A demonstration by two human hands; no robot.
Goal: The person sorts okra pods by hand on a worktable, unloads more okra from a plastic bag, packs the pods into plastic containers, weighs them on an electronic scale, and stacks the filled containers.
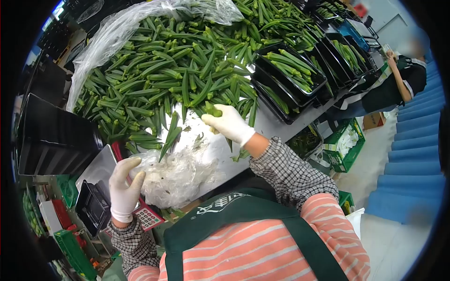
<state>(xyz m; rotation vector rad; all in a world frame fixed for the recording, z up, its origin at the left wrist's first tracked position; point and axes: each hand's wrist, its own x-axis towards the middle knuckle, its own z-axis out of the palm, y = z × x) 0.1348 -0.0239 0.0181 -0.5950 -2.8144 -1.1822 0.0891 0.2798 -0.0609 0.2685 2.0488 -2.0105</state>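
My right hand, in a white glove, is closed around okra at the near edge of a large okra pile. How many pods it holds is hidden by the fingers. My gloved left hand is held up with thumb and fingers apart and nothing between them. It is beside a crumpled clear plastic bag and above a scale's keypad. Left of that hand sits a black tray, whose contents I cannot make out.
Black trays filled with okra stand stacked on the table's right side. A tall stack of black trays rises at the left. Clear plastic sheeting borders the pile. A co-worker stands at far right, near a green crate.
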